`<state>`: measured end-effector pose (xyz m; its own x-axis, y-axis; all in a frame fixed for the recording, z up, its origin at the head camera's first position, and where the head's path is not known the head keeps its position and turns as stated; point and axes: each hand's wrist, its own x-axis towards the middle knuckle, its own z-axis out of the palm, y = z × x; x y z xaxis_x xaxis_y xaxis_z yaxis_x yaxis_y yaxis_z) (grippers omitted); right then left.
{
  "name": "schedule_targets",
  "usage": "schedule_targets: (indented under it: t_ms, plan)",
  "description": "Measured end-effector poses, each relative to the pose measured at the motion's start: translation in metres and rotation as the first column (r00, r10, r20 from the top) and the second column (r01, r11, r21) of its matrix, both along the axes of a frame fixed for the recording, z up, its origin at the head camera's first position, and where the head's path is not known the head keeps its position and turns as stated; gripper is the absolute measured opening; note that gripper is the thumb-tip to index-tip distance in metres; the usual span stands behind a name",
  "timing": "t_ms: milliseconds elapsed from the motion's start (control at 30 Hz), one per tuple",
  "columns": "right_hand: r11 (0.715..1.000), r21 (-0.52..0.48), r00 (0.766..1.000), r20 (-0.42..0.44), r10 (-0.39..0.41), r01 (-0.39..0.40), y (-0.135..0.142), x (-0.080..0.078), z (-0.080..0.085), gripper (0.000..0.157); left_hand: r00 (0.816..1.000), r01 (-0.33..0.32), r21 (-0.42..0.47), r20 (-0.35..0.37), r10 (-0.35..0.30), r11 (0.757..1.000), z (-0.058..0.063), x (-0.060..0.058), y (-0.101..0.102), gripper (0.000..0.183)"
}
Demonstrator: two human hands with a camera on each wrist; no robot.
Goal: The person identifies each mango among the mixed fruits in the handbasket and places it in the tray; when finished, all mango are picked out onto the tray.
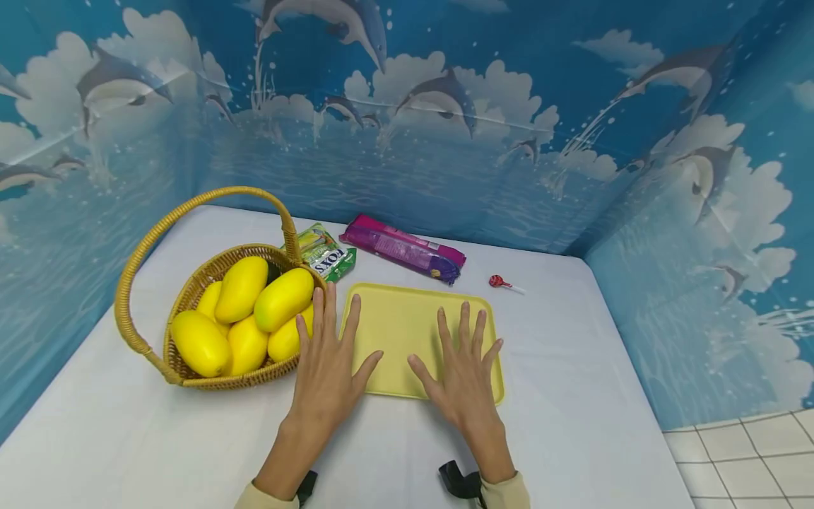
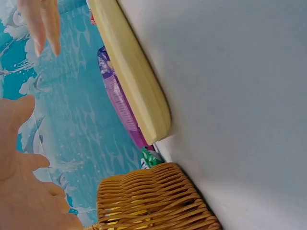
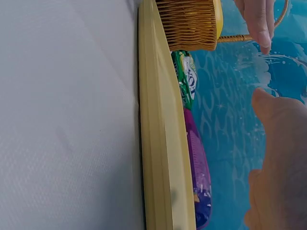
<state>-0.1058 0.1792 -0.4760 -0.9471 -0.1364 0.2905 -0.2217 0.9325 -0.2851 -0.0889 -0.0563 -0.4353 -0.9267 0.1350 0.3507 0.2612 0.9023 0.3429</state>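
Observation:
Both hands hover with fingers spread and hold nothing. The left hand [image 1: 326,378] is between the wicker basket [image 1: 251,384] and the yellow tray [image 1: 388,332], its fingertips overlapping the basket's right rim in the head view. Over the tray's right part is the right hand [image 1: 463,378]. Several yellow mangoes [image 1: 242,288] fill the basket, whose tall handle arches above them. In the left wrist view the left hand [image 2: 29,187] shows at the lower left, well above the tray's edge [image 2: 139,86]. The right wrist view has the right hand [image 3: 283,158] likewise raised over the tray.
Behind the basket lies a green FOX'S candy bag [image 1: 327,254]. A long purple and pink packet [image 1: 403,247] rests behind the tray, with a red lollipop [image 1: 499,281] to its right. A dolphin-print curtain [image 1: 407,170] encloses the white table [image 1: 572,396] at the back and sides.

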Motion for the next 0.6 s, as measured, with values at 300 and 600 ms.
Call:
schedule_targets:
  t_ms: [300, 600]
  plan:
    - [1.000, 0.007, 1.000, 0.016, 0.003, -0.003, -0.002, 0.001, -0.003, 0.100, 0.961, 0.108, 0.302, -0.276, -0.022, 0.947, 0.031, 0.009, -0.012, 0.095]
    - [1.000, 0.008, 0.999, 0.034, 0.014, -0.015, -0.004, -0.001, -0.006, 0.104, 0.544, 0.278, 0.463, -0.798, 0.260, 0.842, 0.081, 0.013, -0.041, 0.042]
